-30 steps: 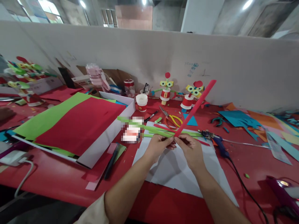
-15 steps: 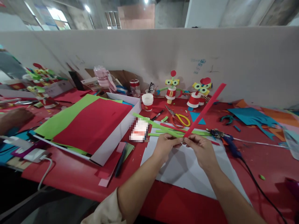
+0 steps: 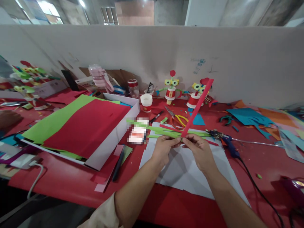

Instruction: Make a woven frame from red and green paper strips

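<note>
My left hand (image 3: 165, 148) pinches a green paper strip (image 3: 152, 127), whose free end reaches left over a pixelated, phone-like object (image 3: 138, 131). Close beside it, my right hand (image 3: 198, 150) is closed on the base of a red paper strip (image 3: 198, 107) that slants up to the right. The two strips meet at an angle between my fingertips; the exact joint is hidden. Beneath both hands lies a white paper sheet (image 3: 182, 172), with more green strips (image 3: 201, 134) and red strips across its far edge. A blue-handled glue gun (image 3: 230, 147) rests right of them.
Left stands a white box (image 3: 106, 153) with red and green sheets. Behind are pliers (image 3: 170, 112), yellow-and-red-handled scissors (image 3: 181, 120), a paper cup (image 3: 146, 103) and cup figures (image 3: 170, 91). Blue paper scraps (image 3: 249, 117) lie right. Another person's hand (image 3: 9, 120) is at far left.
The view has shifted slightly, so the table things sit further left. The red strip stands more upright, and the green strip's free end has dipped. Both hands keep their pinch.
</note>
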`<state>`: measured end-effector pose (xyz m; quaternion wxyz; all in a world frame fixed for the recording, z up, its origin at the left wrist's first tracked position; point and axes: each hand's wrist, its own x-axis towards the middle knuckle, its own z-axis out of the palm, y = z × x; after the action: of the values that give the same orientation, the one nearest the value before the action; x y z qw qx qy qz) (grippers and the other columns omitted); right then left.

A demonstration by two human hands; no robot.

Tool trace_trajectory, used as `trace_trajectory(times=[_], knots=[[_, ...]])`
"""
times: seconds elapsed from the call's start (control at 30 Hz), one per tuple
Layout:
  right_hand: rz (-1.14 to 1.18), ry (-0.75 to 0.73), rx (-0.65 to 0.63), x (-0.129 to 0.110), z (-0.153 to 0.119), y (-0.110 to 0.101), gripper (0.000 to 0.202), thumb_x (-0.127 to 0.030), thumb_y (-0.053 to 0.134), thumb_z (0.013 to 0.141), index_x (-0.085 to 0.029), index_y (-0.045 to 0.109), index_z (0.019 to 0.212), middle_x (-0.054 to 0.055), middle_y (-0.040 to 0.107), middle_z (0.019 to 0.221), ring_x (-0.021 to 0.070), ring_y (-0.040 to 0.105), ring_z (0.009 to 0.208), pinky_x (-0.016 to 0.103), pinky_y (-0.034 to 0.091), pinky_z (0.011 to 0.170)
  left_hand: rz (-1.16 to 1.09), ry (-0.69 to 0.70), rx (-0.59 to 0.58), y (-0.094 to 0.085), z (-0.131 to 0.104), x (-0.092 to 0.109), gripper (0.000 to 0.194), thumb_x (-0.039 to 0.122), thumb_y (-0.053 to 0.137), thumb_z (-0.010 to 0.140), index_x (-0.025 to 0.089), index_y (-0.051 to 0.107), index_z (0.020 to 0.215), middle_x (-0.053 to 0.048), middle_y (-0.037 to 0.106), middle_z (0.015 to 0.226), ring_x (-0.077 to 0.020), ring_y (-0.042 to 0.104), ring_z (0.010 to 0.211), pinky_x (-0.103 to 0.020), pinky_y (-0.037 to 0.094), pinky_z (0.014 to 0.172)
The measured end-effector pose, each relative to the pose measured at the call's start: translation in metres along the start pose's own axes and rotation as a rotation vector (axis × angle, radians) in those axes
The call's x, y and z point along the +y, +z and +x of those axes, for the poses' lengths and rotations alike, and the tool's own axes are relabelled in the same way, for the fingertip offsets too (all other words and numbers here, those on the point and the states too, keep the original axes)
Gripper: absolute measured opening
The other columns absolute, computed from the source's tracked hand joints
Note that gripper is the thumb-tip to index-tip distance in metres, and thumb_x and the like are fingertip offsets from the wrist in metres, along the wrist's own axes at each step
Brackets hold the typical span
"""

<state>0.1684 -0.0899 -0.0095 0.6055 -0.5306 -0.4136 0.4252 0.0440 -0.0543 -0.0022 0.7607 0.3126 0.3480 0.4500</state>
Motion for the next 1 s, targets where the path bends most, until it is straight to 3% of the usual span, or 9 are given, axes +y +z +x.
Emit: trace_trajectory(times=[0.27,0.6,1.0], knots=[[-0.065,-0.016,0.01,0.0029,0.0026,-0.0064,0.022,-0.038,0.075,0.065,-0.018,0.068,0.073,0.001,0.065,0.066,0.0135,0.057,0.06,0.028,0.049,0.06,-0.01,-0.028,-0.033,0.0001,-0.0005,-0.0014,0.013,0.021,0.078,0.058,0.013,0.071,0.065,-0.003,0.067,0.064,-0.0102,0.057,0.059,-0.023,0.044,0.062],[0.161,0.134,-0.039,-0.0052,-0.0001,0.0004,0.017,-0.031,0.077,0.061,-0.019,0.066,0.066,-0.003,0.063,0.061,0.0103,0.057,0.057,0.025,0.047,0.06,-0.002,-0.047,0.016,-0.0019,0.0039,-0.0015,0.015,0.017,0.08,0.052,0.013,0.068,0.059,0.001,0.063,0.055,-0.0076,0.056,0.054,-0.02,0.047,0.059],[0.254,0.14,-0.073,-0.0025,-0.0006,0.0009,0.013,-0.025,0.074,0.062,-0.02,0.067,0.072,-0.003,0.067,0.068,0.0104,0.059,0.063,0.026,0.048,0.067,0.018,-0.043,0.076,-0.0031,0.0062,-0.0023,0.016,0.017,0.081,0.049,0.012,0.069,0.057,0.0,0.064,0.055,-0.0076,0.056,0.054,-0.02,0.047,0.059]])
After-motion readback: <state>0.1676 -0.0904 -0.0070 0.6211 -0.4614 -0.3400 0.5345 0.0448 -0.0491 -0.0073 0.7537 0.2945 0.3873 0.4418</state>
